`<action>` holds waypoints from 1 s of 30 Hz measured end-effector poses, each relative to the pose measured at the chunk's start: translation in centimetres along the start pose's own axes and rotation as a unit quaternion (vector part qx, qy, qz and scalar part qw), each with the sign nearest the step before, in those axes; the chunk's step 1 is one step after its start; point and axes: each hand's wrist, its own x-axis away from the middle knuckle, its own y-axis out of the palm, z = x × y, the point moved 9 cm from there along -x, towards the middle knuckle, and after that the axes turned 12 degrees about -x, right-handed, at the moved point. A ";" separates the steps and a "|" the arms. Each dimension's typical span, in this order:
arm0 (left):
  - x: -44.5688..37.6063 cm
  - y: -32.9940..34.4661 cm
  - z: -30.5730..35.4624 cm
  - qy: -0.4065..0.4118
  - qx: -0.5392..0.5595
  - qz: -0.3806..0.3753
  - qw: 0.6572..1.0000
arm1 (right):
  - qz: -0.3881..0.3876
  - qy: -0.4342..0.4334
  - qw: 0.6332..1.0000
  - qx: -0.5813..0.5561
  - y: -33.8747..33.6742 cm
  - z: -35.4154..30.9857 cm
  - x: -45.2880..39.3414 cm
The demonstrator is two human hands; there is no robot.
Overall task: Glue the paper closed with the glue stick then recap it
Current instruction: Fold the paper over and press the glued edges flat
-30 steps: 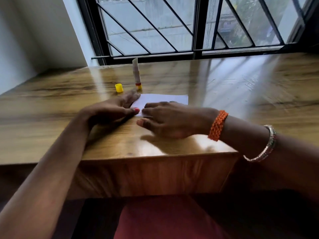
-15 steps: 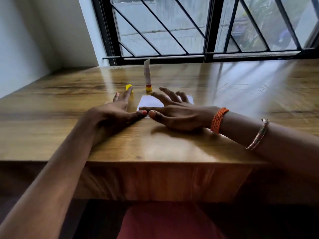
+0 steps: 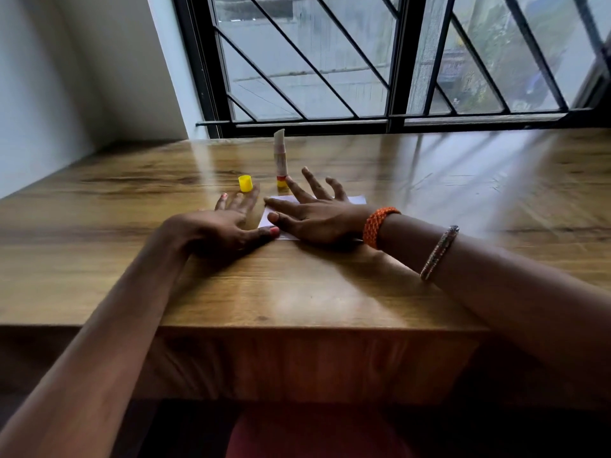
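A: Paper flat on the table, near the front edge, mostly under the right hand. Folded shut, by the look. A second ago both hands were pressed low along its near edge; now the right hand's fingers are spread and lifted at the tips, the heel of the hand on the sheet.

B: Holding anything?

A: Nothing. Right hand fanned wide, straight fingers. Left hand flat beside the paper's left edge, fingers straight, thumb touching the near corner. No grip on either side.

B: So the pressing is over?

A: My reading: the seal is pressed and the hands are releasing. Recapping is what's left.

B: Glue stick?

A: Glue stick upright just beyond the paper, glue exposed, uncapped. Right index tip reaches close to its base; contact not clear. Yellow cap stands apart on the table, just left of the stick, just past the left fingertips.

B: Other differences?

A: Left fingers have slid forward toward the cap. Stick and cap unmoved. Window grille behind.
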 end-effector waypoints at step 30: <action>-0.4 0.4 0.4 0.015 -0.038 -0.054 0.998 | 0.036 0.138 0.989 0.027 -1.4 8.0 6.2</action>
